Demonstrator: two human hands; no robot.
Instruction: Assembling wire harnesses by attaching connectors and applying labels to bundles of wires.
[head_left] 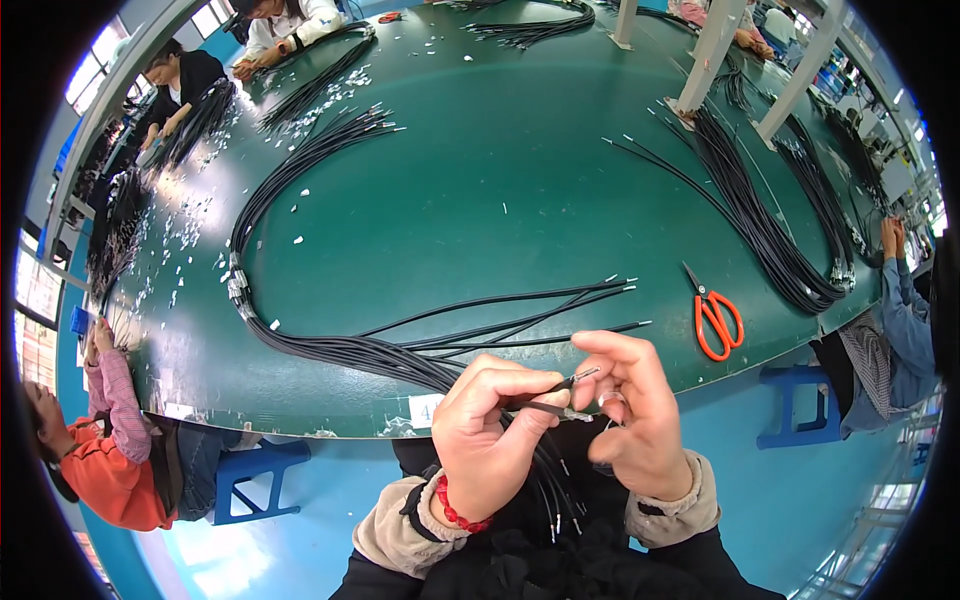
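Left hand (pixel 487 440): fingers closed, pinching thin black cables (pixel 545 407) near their metal-tipped ends, at the near table edge.
Right hand (pixel 640 420): fingers curled, thumb and forefinger closing on one cable tip.
Advice: probably grip close behind the tips, keeping ends level.
Far right: orange-handled scissors (pixel 716 320) on green table (pixel 480 200).

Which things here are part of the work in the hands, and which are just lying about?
In hand: left hand and right hand pinching black cables; the cable bundle that trails onto the green table.

Lying about: orange scissors; second cable bundle; white scraps; blue stool.
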